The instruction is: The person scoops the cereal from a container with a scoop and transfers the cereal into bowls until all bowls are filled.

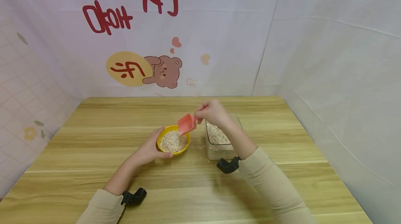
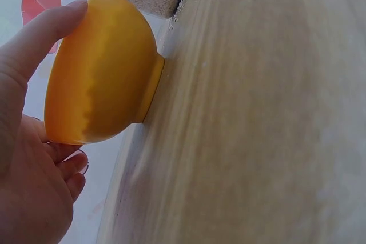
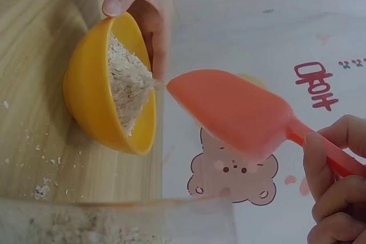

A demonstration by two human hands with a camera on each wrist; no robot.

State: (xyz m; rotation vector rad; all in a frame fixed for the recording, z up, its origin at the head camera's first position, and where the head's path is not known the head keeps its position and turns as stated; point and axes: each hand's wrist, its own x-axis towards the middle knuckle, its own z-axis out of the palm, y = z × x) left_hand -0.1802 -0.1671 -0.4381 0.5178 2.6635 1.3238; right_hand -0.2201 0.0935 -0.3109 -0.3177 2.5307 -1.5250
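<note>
My left hand (image 1: 149, 150) holds a yellow bowl (image 2: 108, 72) by its sides, thumb at the near rim and fingers at the far side. The bowl stands on the table and is heaped with oat flakes (image 1: 173, 141). In my right hand (image 1: 213, 112) is the handle of a pink scoop (image 3: 234, 112), pinched between thumb and fingers. The scoop tilts down over the bowl's right rim, and flakes trickle off its tip onto the heap in the right wrist view.
Right of the bowl, under my right forearm, stands a clear square container (image 1: 216, 152) holding more oat flakes. Stray flakes (image 3: 43, 190) lie on the wooden table (image 1: 175, 189) between the two. A printed white curtain (image 1: 232, 43) hangs behind the table.
</note>
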